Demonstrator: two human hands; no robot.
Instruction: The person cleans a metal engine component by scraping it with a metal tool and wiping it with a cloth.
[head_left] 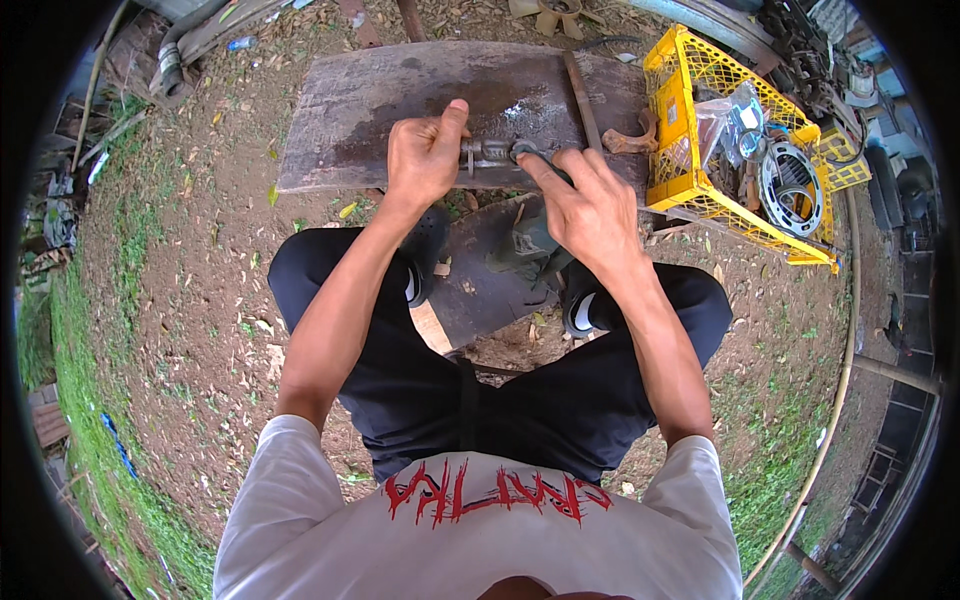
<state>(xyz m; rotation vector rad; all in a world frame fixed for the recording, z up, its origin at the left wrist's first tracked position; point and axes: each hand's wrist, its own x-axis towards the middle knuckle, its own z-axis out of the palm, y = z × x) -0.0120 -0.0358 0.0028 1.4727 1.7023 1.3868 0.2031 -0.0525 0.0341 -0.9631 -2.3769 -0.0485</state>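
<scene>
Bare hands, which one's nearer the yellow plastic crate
The right hand, at the right end of the grey metal part; the left hand, at its other end, is farther from the yellow plastic crate.

Metal part [491, 152] — rough wooden tabletop [345, 105]

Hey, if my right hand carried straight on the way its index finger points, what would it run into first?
Most likely the metal part over the wooden board, starting at its near rounded end. Your right hand's fingertip may already be touching it; depth is unclear there.
</scene>
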